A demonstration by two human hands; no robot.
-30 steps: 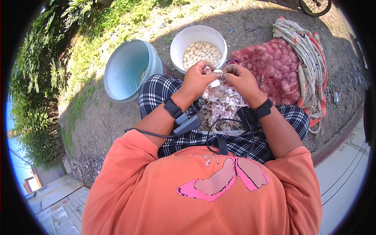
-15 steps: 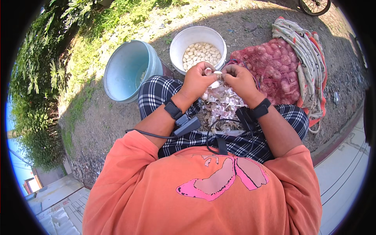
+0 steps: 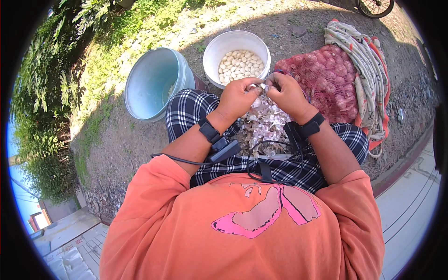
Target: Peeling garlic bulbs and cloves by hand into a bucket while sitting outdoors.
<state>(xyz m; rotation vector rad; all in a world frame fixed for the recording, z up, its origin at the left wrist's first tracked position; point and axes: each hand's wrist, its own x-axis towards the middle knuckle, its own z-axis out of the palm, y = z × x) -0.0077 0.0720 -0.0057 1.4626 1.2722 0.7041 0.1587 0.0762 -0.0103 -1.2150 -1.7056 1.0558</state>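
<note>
My left hand (image 3: 239, 97) and my right hand (image 3: 288, 97) meet fingertip to fingertip just in front of a white bucket. Pinched between them is a small whitish garlic clove (image 3: 263, 86), mostly hidden by the fingers. Both hands are closed, thumbs against forefingers. Below them, between my knees, lies a heap of papery garlic skins (image 3: 266, 123). Peeled garlic cloves (image 3: 240, 65) cover the bottom of the white bucket (image 3: 213, 49) just beyond my hands. A red mesh sack (image 3: 322, 81) full of whole garlic bulbs lies beside my right hand.
To the left, a tilted light-blue bucket (image 3: 149, 84) leans near my knee, with a little pale stuff inside. A patterned cloth with orange edging (image 3: 368, 70) drapes over the sack's right side. A black cable (image 3: 182, 161) runs across my lap. A wheel (image 3: 377, 7) stands far right.
My fingers have drawn closer around the clove, so less of it shows. A white piece under my left fingers is no longer visible. The buckets and sack stay in place.
</note>
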